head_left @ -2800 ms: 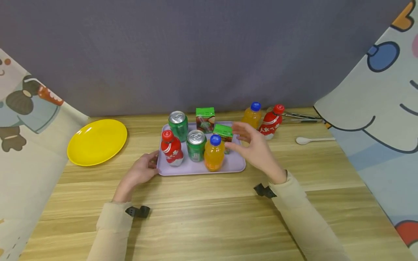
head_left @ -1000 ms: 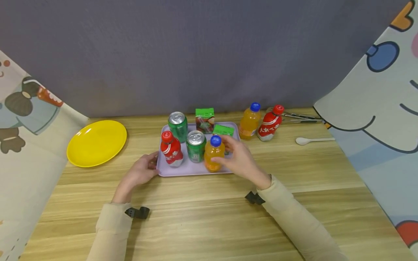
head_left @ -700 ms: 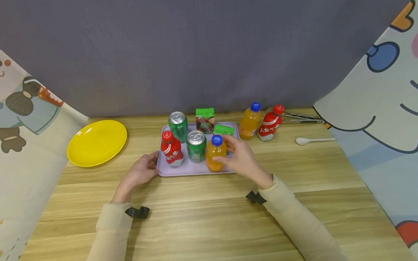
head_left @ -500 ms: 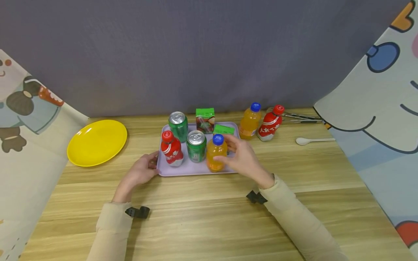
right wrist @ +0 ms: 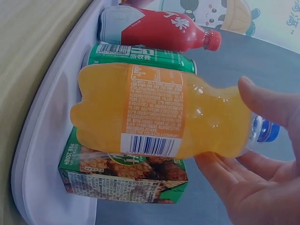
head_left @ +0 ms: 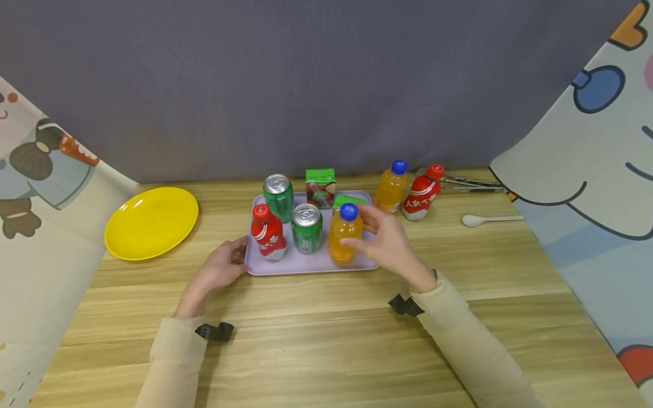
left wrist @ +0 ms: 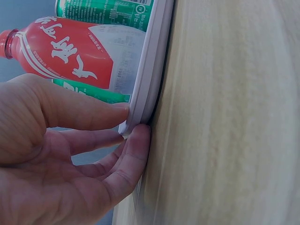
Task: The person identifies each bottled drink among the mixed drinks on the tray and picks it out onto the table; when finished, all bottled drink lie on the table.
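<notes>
In the head view my right hand (head_left: 390,241) grips an orange juice bottle (head_left: 344,243) with a blue cap, near the right front of a lilac tray (head_left: 306,263). The right wrist view shows thumb and fingers round the upper part of this bottle (right wrist: 154,110); whether its base touches the tray is unclear. My left hand (head_left: 220,266) pinches the tray's left rim, thumb on top, as the left wrist view shows at the rim (left wrist: 150,70). Also on the tray are a red bottle (head_left: 268,235), green cans (head_left: 307,229) and juice cartons (head_left: 349,200), one partly hidden.
A yellow plate (head_left: 152,224) lies at the left. Right of the tray stand another orange juice bottle (head_left: 390,190) and a red bottle (head_left: 421,195). Metal cutlery (head_left: 471,184) lies behind them, and a white spoon (head_left: 490,219) farther right. A grey partition (head_left: 306,90) closes off the back.
My right hand has moved from beside the carton to the orange juice bottle, gripped it and shifted it rightward and slightly up. My left hand has stayed at the tray's rim.
</notes>
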A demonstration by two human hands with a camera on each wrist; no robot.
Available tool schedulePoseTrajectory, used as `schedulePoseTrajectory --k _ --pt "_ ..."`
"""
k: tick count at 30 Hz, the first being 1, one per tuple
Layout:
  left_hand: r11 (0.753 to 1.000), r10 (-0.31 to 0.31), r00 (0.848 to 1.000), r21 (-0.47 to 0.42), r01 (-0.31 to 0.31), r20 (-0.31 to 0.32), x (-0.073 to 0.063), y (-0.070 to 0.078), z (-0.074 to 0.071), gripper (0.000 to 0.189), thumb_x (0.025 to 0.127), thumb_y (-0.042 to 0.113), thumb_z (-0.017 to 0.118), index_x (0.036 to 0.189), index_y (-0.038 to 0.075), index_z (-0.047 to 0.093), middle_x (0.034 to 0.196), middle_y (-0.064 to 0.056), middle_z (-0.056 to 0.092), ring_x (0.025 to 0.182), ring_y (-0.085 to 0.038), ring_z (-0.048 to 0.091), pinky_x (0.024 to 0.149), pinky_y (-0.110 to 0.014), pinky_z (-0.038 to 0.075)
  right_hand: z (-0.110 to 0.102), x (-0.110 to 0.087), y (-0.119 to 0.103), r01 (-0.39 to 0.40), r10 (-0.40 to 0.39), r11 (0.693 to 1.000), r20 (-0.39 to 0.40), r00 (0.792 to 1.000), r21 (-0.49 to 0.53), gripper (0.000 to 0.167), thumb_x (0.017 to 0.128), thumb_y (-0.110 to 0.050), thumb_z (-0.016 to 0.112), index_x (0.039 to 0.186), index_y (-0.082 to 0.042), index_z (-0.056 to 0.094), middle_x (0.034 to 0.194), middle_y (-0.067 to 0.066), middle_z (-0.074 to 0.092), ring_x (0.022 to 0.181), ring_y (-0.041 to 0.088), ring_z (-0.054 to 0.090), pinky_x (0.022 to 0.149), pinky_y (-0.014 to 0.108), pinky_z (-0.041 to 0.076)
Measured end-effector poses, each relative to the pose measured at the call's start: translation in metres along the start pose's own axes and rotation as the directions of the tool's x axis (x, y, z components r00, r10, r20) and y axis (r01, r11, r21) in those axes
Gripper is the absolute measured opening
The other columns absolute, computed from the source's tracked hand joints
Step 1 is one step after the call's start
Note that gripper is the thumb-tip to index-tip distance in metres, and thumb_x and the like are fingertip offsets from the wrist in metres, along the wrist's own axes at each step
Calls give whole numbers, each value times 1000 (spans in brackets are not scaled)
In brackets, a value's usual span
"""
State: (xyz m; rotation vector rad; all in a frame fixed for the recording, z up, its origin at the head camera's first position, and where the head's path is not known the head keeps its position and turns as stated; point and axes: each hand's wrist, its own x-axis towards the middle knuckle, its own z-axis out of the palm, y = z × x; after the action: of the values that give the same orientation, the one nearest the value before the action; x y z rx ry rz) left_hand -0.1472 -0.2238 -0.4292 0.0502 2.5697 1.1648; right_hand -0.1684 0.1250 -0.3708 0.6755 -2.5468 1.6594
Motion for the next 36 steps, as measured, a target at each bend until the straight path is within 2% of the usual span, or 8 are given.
schedulePoseTrajectory --k 13,22,29,33,36 --pt "1000 -3 1000 1 3 3 0 1 0 70 83 -4 62 144 -9 29 129 -29 46 104 -37 53 85 -43 50 -17 -2 -2 29 -29 999 -12 1000 -41 57 73 -15 84 122 -1 60 117 11 64 103 23 63 85 34 52" --pt "1000 -1 1000 0 1 2 -1 1 -1 70 83 -5 62 144 -10 29 129 -30 45 104 -37 53 85 -43 50 -35 -2 -7 28 -28 999 -14 1000 -17 57 73 -15 84 122 -1 60 113 11 65 103 22 63 86 30 50" --pt "1000 -6 1000 -10 7 4 -1 2 -1 70 83 -5 62 145 -9 28 131 -29 44 105 -37 53 85 -43 50 -48 -2 -8 43 -43 999 -32 999 5 54 71 -5 84 120 1 62 110 12 66 99 24 64 85 30 51" --pt "1000 -4 1000 -14 4 4 -1 2 0 70 83 -5 62 144 -10 28 131 -30 44 105 -37 53 85 -43 50 -57 -4 -22 33 -33 999 -8 999 -3 53 73 1 80 121 6 59 112 18 64 101 30 63 87 35 51" --pt "1000 -3 1000 -6 3 6 -1 2 0 70 83 -5 62 144 -9 28 131 -29 45 105 -37 53 86 -43 50 -63 -5 -24 9 -9 1000 6 1000 -6 54 74 2 79 123 7 57 116 20 62 103 32 61 89 37 50"
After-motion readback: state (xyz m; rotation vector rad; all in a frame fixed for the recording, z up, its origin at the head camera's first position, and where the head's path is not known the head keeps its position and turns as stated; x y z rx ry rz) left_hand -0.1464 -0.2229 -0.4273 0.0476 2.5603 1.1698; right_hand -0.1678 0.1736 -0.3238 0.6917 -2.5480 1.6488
